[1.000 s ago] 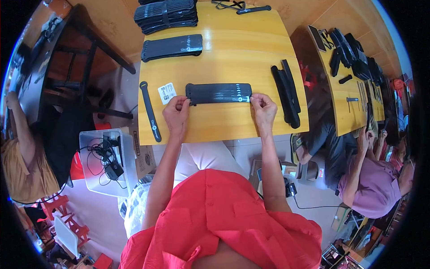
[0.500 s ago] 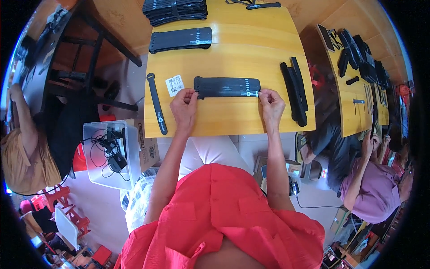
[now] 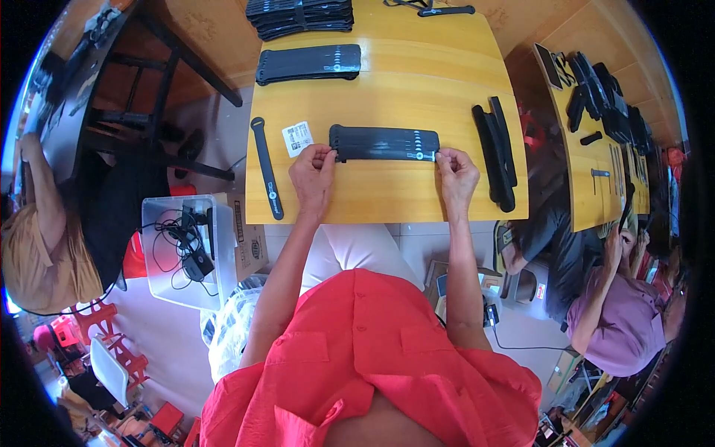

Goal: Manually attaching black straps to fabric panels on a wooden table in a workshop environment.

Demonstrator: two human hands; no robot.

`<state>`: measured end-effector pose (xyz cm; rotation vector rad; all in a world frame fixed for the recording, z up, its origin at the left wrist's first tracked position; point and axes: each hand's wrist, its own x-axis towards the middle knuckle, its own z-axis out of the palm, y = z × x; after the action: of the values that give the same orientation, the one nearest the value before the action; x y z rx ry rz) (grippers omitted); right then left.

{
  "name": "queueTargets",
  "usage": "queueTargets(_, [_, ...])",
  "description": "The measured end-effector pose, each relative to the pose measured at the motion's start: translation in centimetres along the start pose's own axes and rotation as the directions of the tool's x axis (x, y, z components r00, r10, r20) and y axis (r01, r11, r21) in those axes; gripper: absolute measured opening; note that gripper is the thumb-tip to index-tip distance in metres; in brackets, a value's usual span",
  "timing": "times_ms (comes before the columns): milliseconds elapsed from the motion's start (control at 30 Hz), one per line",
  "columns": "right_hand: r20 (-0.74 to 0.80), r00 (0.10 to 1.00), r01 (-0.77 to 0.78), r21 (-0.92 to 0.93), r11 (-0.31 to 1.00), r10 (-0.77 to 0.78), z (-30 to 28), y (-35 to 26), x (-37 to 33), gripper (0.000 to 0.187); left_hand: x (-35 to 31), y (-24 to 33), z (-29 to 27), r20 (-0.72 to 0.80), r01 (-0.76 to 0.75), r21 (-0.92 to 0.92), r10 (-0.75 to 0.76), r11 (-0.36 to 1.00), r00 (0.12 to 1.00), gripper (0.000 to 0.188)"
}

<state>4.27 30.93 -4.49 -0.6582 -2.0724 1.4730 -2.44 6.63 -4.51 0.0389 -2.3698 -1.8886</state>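
Observation:
A row of black hook-and-loop straps (image 3: 383, 144) lies side by side on the yellow table in front of me, their slotted ends at the left. My left hand (image 3: 313, 170) pinches its lower left corner between thumb and fingers. At the lower right corner, my right hand (image 3: 456, 175) grips the edge in the same way. To the left lies a single black strap (image 3: 267, 167), next to a white printed label (image 3: 298, 138) partly behind my left hand. Farther off sit a second bundle of straps (image 3: 307, 63) and a taller banded stack (image 3: 300, 16).
Long black rolled pieces (image 3: 494, 156) lie along the right of the yellow table (image 3: 387, 201). A clear bin (image 3: 160, 261) of cables stands on the floor at left. People work at both sides, one near another yellow table (image 3: 588, 197) with black goods.
The whole view has shifted slightly to the right. Both hands keep their pinch on the row of straps, which shows no clear movement on the table.

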Motion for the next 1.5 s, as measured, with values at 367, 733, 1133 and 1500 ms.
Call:
queueTargets(367, [-0.003,1.0,0.018,-0.037,0.999,-0.018,-0.1,0.3,0.1,0.007,0.0,0.5,0.1,-0.008,-0.03,0.067,0.031,0.997,0.999,0.006])
queueTargets(733, [-0.018,0.995,0.097,-0.11,0.989,-0.099,0.1,-0.7,-0.1,0.007,-0.2,1.3,0.1,-0.038,-0.081,0.109,0.085,0.991,0.996,0.006])
queueTargets(1133, [-0.02,0.993,0.11,-0.155,0.982,-0.115,0.1,-1.4,-0.4,0.007,-0.3,1.1,0.1,-0.028,-0.087,0.113,0.09,0.99,0.995,0.006])
queueTargets(1500, [-0.025,0.989,0.133,-0.226,0.965,-0.143,0.3,-2.1,0.1,0.006,0.1,1.5,0.4,-0.033,-0.122,0.233,0.133,0.965,0.991,0.006])
